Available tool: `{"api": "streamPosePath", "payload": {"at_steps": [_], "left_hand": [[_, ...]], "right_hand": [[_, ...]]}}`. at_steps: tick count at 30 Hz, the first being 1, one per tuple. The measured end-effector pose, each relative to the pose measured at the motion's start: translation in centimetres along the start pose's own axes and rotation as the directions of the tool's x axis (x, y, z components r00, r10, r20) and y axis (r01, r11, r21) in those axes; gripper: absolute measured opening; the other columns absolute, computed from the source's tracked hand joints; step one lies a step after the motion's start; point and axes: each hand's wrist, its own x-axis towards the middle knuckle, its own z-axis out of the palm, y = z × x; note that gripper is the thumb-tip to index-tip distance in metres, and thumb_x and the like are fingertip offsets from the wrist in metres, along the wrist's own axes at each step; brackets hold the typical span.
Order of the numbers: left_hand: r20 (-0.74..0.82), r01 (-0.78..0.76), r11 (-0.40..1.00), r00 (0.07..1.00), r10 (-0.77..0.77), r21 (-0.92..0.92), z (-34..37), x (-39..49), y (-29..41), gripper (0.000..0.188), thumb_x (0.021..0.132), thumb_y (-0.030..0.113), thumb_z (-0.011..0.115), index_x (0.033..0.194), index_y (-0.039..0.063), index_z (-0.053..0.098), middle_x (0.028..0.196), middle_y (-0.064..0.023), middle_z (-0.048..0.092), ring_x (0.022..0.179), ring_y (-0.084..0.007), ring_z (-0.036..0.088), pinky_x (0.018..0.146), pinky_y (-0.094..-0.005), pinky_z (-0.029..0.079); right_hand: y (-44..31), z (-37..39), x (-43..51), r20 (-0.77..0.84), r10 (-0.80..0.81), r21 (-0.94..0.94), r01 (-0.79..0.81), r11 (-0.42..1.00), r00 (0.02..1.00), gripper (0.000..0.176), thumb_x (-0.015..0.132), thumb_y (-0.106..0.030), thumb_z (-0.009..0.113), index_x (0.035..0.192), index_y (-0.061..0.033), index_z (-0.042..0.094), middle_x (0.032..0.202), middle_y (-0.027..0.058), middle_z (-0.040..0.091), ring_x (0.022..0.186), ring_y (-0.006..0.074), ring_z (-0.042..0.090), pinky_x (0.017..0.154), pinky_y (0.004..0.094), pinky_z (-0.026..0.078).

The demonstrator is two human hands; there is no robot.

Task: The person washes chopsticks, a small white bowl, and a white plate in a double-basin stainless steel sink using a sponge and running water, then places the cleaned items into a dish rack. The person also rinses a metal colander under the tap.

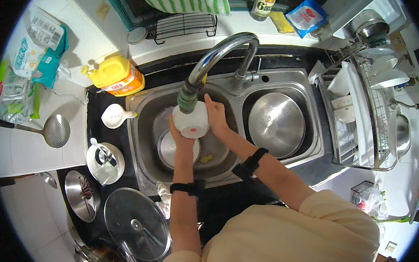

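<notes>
A white bowl is tilted with its base and small red mark towards me, under the outlet of the chrome faucet. My left hand grips the bowl's left side, its fingers mostly hidden behind it. Against the right side rests my right hand, fingers pointing up along the bowl. Green material wraps the faucet's end and overlaps the bowl's far edge. Below, in the left sink basin, lie a round metal dish, partly covered by my left forearm, and a small yellowish piece.
A large metal bowl fills most of the right basin. The dish rack with crockery stands to the right. Along the left are a yellow jug, a white spoon rest, stacked bowls and a glass lid.
</notes>
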Motion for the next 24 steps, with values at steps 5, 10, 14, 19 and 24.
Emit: {"api": "streamPosePath", "payload": {"at_steps": [5,10,14,19,24], "left_hand": [[-0.036,-0.151,0.987,0.988,0.149,-0.063,-1.4,-0.8,2.0,0.044,0.094,0.038,0.039,0.123,0.007,0.050,0.114,-0.0090,0.058,0.104,-0.0255,0.057,0.089,-0.0379,0.047],[-0.114,-0.195,0.595,0.891,0.440,0.780,-1.0,0.6,6.4,0.039,0.088,0.038,0.055,0.078,0.002,0.065,0.070,-0.0056,0.061,0.064,-0.0194,0.060,0.059,-0.0354,0.045],[0.211,-0.168,-0.130,0.848,0.487,0.977,1.5,1.1,8.5,0.039,0.086,0.031,0.059,0.063,0.000,0.063,0.054,-0.0078,0.058,0.052,-0.0253,0.058,0.050,-0.0389,0.041],[0.578,-0.352,-0.487,0.671,0.465,0.799,5.4,0.6,4.9,0.022,0.085,0.024,0.057,0.091,0.004,0.064,0.078,-0.0133,0.064,0.069,-0.0336,0.061,0.063,-0.0387,0.047],[0.311,-0.349,0.019,0.857,0.410,0.937,4.9,1.1,1.9,0.029,0.083,0.017,0.057,0.109,0.003,0.058,0.096,-0.0165,0.064,0.091,-0.0339,0.062,0.080,-0.0376,0.047]], "right_hand": [[-0.2,1.2,0.0,0.163,-0.022,-0.029,0.028,0.999,0.986,0.032,0.086,-0.033,0.060,0.076,-0.0027,0.058,0.069,0.0092,0.058,0.066,0.0157,0.056,0.061,0.0323,0.043],[-1.0,3.5,0.5,0.487,-0.313,-0.341,0.508,0.791,0.815,0.027,0.080,-0.031,0.063,0.092,-0.0063,0.063,0.082,0.0153,0.065,0.081,0.0336,0.062,0.070,0.0399,0.047],[0.2,4.8,1.1,0.415,-0.219,-0.303,0.361,0.882,0.883,0.027,0.079,-0.029,0.063,0.086,-0.0031,0.063,0.076,0.0184,0.063,0.077,0.0333,0.063,0.067,0.0400,0.047],[1.5,3.8,1.9,0.119,-0.132,-0.240,0.158,0.958,0.984,0.036,0.084,-0.033,0.060,0.069,-0.0001,0.061,0.060,0.0169,0.055,0.055,0.0270,0.056,0.055,0.0367,0.042],[-1.3,0.8,0.2,0.014,-0.270,-0.525,0.237,0.817,0.963,0.046,0.085,-0.038,0.058,0.059,-0.0003,0.052,0.050,0.0129,0.043,0.045,0.0242,0.042,0.047,0.0343,0.037]]}}
